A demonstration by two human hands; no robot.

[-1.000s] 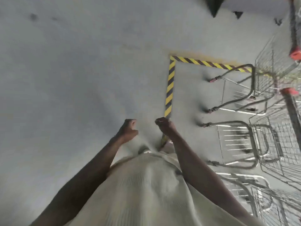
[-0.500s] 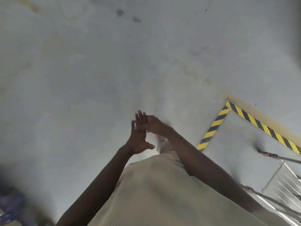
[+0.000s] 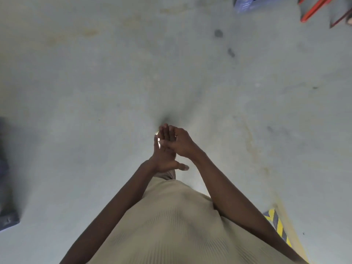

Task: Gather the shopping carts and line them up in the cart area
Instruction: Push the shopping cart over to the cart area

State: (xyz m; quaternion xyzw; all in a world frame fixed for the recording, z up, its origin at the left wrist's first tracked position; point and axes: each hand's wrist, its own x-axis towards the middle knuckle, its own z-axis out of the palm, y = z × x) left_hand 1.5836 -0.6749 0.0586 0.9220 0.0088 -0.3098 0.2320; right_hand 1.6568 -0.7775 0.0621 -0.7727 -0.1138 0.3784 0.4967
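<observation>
Landmark: striped floor tape (image 3: 276, 223), yellow and black, at the lower right; only a short run shows beside the right forearm.
Left hand (image 3: 163, 159): up and left of the tape, well apart from it, in front of the beige ribbed top (image 3: 171, 225). Fingers straight and close together, thumb (image 3: 182, 167) spread out to the side. It holds nothing.
Right hand (image 3: 182, 143): just beyond the left hand, on the tape's side of it, back of the hand towards the camera. Its bent fingers lie across the left hand's fingers and touch them. Cannot tell whether they clasp or only rest. No object is in it.
Shopping carts: outside this view, so their place cannot be told.
Floor (image 3: 95, 82): grey concrete, with dark stains (image 3: 218, 33) far above the tape.
Blue object (image 3: 245, 3): at the top edge, far above the tape, blurred.
Red frames (image 3: 314, 8): top right corner, above the tape.
Dark object (image 3: 5, 187): at the left edge, far left of the tape; too blurred to identify.
</observation>
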